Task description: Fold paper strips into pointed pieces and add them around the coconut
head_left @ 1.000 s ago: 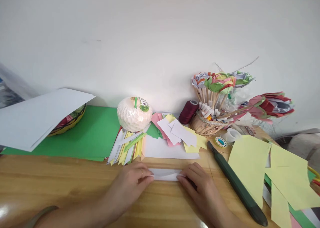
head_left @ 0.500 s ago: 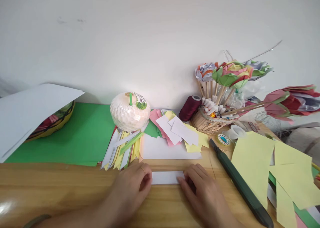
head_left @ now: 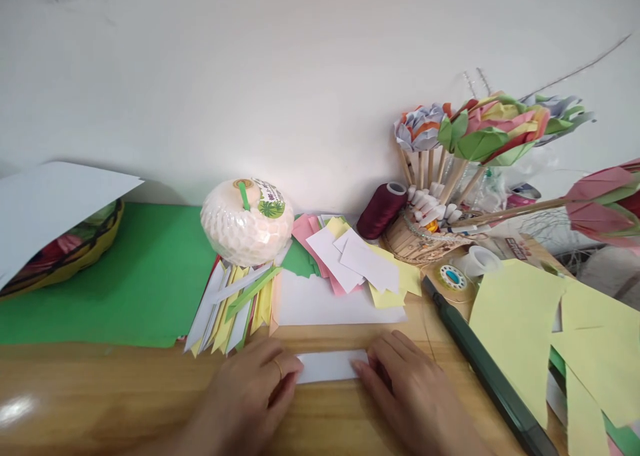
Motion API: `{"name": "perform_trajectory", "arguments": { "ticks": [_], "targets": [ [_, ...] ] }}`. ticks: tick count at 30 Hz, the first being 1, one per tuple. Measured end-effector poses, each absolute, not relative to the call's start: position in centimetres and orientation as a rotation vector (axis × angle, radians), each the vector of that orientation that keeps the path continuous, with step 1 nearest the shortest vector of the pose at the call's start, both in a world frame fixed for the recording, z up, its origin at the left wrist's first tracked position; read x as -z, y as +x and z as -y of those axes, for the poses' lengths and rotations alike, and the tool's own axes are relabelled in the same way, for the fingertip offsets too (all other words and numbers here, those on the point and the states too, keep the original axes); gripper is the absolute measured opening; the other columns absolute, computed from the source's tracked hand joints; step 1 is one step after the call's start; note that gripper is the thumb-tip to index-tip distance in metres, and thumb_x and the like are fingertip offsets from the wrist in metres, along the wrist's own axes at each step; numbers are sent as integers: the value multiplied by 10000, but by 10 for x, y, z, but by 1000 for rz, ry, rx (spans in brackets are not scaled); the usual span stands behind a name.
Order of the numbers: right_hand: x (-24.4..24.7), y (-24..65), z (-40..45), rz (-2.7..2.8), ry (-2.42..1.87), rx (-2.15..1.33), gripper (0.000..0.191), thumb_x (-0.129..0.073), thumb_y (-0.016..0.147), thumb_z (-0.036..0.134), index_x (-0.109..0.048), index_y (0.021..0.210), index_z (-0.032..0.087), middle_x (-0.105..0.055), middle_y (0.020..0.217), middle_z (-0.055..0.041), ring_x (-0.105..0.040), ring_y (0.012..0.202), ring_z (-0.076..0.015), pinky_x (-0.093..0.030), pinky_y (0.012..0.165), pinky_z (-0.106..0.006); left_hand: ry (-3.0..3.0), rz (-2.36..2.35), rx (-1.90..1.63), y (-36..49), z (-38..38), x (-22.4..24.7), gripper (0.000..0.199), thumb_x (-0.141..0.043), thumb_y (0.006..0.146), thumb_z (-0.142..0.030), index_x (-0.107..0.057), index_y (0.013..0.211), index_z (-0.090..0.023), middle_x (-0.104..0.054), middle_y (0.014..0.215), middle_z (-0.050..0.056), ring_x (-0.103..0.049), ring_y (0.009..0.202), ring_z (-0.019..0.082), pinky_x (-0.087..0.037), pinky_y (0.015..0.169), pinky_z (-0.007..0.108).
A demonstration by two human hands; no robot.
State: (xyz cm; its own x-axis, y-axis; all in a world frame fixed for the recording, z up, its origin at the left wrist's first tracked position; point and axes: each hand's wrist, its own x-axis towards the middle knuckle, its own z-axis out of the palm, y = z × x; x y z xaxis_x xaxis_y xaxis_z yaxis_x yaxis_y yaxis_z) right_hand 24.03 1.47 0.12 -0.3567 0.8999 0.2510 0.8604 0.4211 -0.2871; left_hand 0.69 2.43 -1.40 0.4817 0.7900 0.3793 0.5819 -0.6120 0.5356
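Observation:
A narrow strip of white paper (head_left: 330,366) lies level just over or on the wooden table, stretched between my two hands. My left hand (head_left: 255,383), with a ring on one finger, pinches the strip's left end. At its right end the thumb and fingers of my right hand (head_left: 403,379) close on the paper. Beyond my left hand is a bundle of folded paper strips (head_left: 245,303) in white, yellow and green. Behind the strip lies a white sheet (head_left: 320,303) with small cut paper pieces (head_left: 355,259) piled on it.
A plastic-wrapped white coconut (head_left: 247,223) stands at the back, left of a maroon thread spool (head_left: 383,209). Paper flowers (head_left: 493,129) rise from a wooden holder (head_left: 410,236). A dark green long tool (head_left: 490,369) and yellow paper (head_left: 520,336) lie right; green sheets (head_left: 150,276) lie left.
The view has shifted a little, making the scene appear closer. Both hands still grip the white paper strip, which now tilts slightly, its left end a bit lower in view.

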Motion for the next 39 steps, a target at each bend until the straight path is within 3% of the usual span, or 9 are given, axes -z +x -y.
{"name": "perform_trajectory", "arguments": {
  "ticks": [24, 29, 32, 35, 39],
  "targets": [
    [-2, 239, -14, 2354, -1578, -81, 285, -390, 936, 304, -435, 665, 230, -534, 619, -3, -548, 542, -179, -371, 480, -263, 2562, -1194, -793, 11, -28, 8, 263, -354, 863, -85, -538, 708, -191, -559, 627, 0, -551, 581, 154, -430, 517, 225],
    [-3, 238, -11, 2329, -1603, -81, 241, -441, 911, 292, -410, 682, 227, -526, 624, 6, -541, 553, -174, -362, 489, -257, 2583, -1287, -542, 8, -22, 13, 295, -311, 869, -96, -552, 727, -189, -543, 734, 20, -545, 588, 146, -422, 514, 231],
    [-3, 236, -9, 2319, -1596, -48, 239, -446, 911, 295, -396, 688, 227, -517, 620, 9, -527, 549, -174, -351, 489, -259, 2569, -1383, -278, 8, -18, 19, 275, -328, 886, -124, -576, 792, -197, -542, 820, 16, -539, 612, 126, -404, 491, 193],
    [-1, 235, -8, 2323, -1584, -34, 245, -428, 922, 281, -391, 686, 226, -518, 630, 2, -522, 564, -178, -356, 503, -265, 2629, -1364, -198, 10, -17, 20, 278, -411, 877, -118, -597, 1027, -260, -551, 848, 0, -558, 682, 134, -398, 485, 161],
    [1, 237, -8, 2341, -1574, -38, 236, -412, 932, 257, -415, 700, 216, -528, 657, -10, -515, 587, -179, -367, 519, -270, 2819, -1186, 3, 15, -18, 11, 564, -513, 835, -67, -436, 1312, -358, -565, 900, 14, -583, 784, 173, -426, 487, 159]
  ]
}}
